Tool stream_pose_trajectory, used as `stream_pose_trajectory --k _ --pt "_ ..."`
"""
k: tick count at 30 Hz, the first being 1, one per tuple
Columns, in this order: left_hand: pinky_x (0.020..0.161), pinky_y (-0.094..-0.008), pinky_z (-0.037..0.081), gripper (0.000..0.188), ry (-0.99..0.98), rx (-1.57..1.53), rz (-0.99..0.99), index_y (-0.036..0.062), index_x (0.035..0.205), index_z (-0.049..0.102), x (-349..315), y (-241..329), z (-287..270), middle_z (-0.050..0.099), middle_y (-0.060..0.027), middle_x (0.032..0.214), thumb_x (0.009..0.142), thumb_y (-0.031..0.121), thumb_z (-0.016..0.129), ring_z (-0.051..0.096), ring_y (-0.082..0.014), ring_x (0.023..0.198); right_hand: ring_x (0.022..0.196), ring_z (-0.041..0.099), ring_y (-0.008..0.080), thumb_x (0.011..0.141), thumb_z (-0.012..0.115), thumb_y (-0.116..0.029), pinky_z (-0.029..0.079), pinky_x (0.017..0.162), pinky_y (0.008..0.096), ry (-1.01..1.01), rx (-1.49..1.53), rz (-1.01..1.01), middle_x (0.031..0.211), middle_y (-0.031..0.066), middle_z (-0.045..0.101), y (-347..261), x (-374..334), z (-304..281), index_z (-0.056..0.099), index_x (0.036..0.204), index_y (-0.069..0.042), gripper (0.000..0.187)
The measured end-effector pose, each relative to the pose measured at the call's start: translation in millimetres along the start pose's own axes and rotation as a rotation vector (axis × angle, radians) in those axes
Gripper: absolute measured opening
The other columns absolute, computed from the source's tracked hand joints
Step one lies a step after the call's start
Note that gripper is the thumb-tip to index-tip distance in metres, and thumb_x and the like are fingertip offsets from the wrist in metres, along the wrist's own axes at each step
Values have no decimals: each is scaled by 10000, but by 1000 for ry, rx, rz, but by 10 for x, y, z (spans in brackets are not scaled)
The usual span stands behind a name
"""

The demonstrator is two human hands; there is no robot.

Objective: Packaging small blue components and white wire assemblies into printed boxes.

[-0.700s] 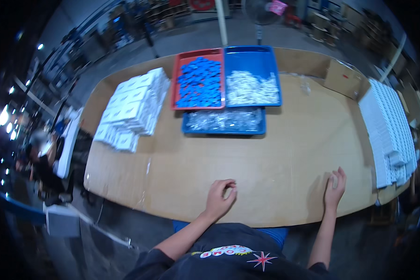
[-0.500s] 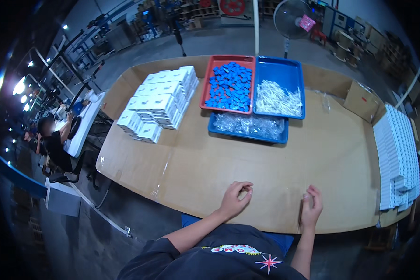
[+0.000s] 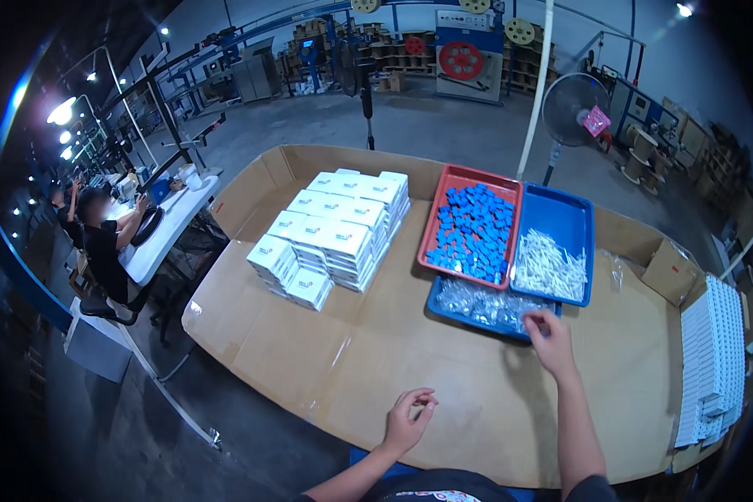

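Note:
My right hand (image 3: pixel 550 343) reaches over the near right edge of the lower blue tray (image 3: pixel 443 311), which holds clear plastic bags (image 3: pixel 481 303). Its fingers are bent and slightly apart, with nothing visible in them. My left hand (image 3: pixel 408 422) hovers above the cardboard near the front edge, fingers loosely curled and apart, holding nothing I can see. A red tray (image 3: pixel 431 243) of small blue parts (image 3: pixel 475 230) sits over the lower tray. Beside it, another blue tray (image 3: pixel 584 243) holds white stick-like pieces (image 3: pixel 550 263).
Stacked white boxes (image 3: pixel 339 222) stand left on the cardboard-lined table (image 3: pixel 376 360). Rows of white pieces (image 3: pixel 711 360) line the right edge, near a cardboard flap (image 3: pixel 671 272). Beyond are a fan (image 3: pixel 576 109) and a pole (image 3: pixel 537 92); people sit at a white table (image 3: pixel 171 222) far left.
My right hand has moved forward from the front edge to the lower blue tray. My left hand stays near the front with its fingers curled. The view has tilted up and shifted.

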State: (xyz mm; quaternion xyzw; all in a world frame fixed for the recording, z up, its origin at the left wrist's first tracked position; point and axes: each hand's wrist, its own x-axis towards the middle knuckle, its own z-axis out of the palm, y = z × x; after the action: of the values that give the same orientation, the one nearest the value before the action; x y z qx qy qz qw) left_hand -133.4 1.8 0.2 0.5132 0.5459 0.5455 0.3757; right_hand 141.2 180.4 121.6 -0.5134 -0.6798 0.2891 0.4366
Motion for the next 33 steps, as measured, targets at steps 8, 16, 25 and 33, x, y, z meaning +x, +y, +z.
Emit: stream_pose_trajectory --k 8,16,25,33 --pt "853 -311 574 208 67 -31 -37 -7 1162 677 77 -95 -71 759 -97 987 980 93 689 733 -180 919 954 748 289 974 661 -140 573 840 371 -160 -134 -495 1028 165 765 -838 2747 1276 700 1151 8 234" --pt "917 -350 548 163 50 -13 -56 -31 1137 655 129 14 -152 726 -137 1018 995 47 638 706 -223 975 693 750 246 975 719 -208 633 596 383 -423 -194 180 840 149 747 -410 4429 2709 711 979 96 305" --pt "771 -401 551 153 105 35 -64 28 994 704 276 243 -211 705 -150 928 996 175 662 692 -337 868 698 736 222 903 851 -290 631 576 348 -480 128 518 867 147 756 8 4578 3158 738 1029 59 388" --pt "915 -361 547 199 6 -108 -25 -24 1167 649 184 -2 -183 726 -133 1028 980 45 648 690 -237 996 703 726 206 949 791 -184 616 609 332 -471 207 574 874 127 760 -13 4535 3022 751 1073 27 248"
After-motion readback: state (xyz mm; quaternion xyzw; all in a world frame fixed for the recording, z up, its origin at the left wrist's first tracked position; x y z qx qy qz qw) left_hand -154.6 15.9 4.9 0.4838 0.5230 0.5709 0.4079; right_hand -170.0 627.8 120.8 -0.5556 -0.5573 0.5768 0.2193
